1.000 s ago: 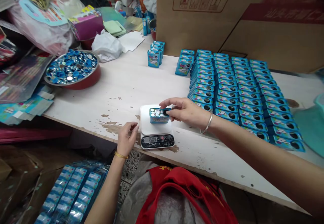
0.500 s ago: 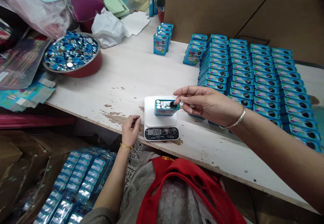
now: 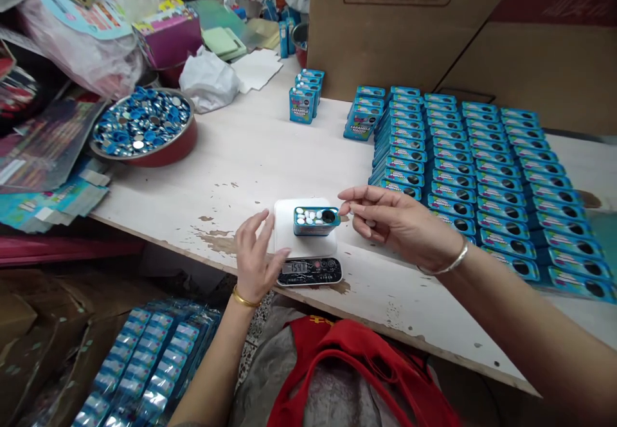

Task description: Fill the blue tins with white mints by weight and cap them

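A small blue tin [image 3: 315,229] stands on the white plate of a kitchen scale [image 3: 311,272], whose display reads roughly 154. White candies [image 3: 311,215] lie on the tin's top, beside a dark round opening at its right end. My left hand [image 3: 254,256] is open at the scale's left edge, fingers spread, its thumb reaching over the scale's front. Just right of the tin, my right hand [image 3: 393,221] is closed in a pinch, apart from the tin. A pale candy shows between its curled fingers; how many it holds is hidden.
Rows of blue tins [image 3: 450,173] fill the table's right side, before a large cardboard box [image 3: 385,41]. Several tins topped with candies [image 3: 301,104] stand farther back. A red bowl [image 3: 168,152] of blue and silver caps is at left. Wrapped tins [image 3: 139,350] lie below the table edge.
My left hand has opened from a loose curl and moved up to the scale. My right hand has drawn slightly away from the tin. The camera has tilted up a little.
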{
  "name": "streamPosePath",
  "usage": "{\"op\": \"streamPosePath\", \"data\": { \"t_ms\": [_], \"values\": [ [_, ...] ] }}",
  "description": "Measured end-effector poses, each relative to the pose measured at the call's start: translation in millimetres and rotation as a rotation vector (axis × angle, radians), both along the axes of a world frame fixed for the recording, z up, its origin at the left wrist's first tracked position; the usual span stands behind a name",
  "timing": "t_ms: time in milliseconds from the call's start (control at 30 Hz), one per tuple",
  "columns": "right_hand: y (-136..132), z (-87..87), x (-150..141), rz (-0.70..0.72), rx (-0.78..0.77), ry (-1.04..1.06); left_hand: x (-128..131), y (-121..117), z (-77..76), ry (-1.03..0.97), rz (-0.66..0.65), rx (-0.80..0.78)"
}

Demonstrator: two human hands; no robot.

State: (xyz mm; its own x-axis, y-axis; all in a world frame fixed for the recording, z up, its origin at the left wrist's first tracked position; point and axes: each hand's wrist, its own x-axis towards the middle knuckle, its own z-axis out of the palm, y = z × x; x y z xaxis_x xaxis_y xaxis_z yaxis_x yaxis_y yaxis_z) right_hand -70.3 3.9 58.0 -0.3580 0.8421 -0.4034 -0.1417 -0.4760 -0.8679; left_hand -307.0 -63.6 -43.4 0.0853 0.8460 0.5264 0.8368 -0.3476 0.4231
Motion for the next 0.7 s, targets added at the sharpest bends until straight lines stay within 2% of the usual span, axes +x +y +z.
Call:
{"op": "streamPosePath", "data": {
  "t_ms": [67, 167, 333, 500, 700],
  "values": [
    [-8.5, -8.8, 7.4, -0.042, -0.021, 0.007, 8.2, 6.9, 16.2, 0.143, -0.066, -0.009],
    [-23.8, -27.2, 19.4, -0.086, -0.075, 0.017, 17.9, 16.3, 29.1, 0.27, -0.135, -0.048],
    [-46.4, -56.7, 32.3, -0.149, -0.199, 0.067, 34.0, 24.5, 33.8, 0.329, -0.195, -0.037],
    [-60.6, -74.4, 35.9, -0.174, -0.265, 0.114, 51.3, 32.3, 40.3, 0.374, -0.249, -0.039],
    [-74.3, -92.0, 43.8, -0.197, -0.305, 0.131, 38.7, 42.2, 50.0, 0.351, -0.262, -0.13]
  ]
}}
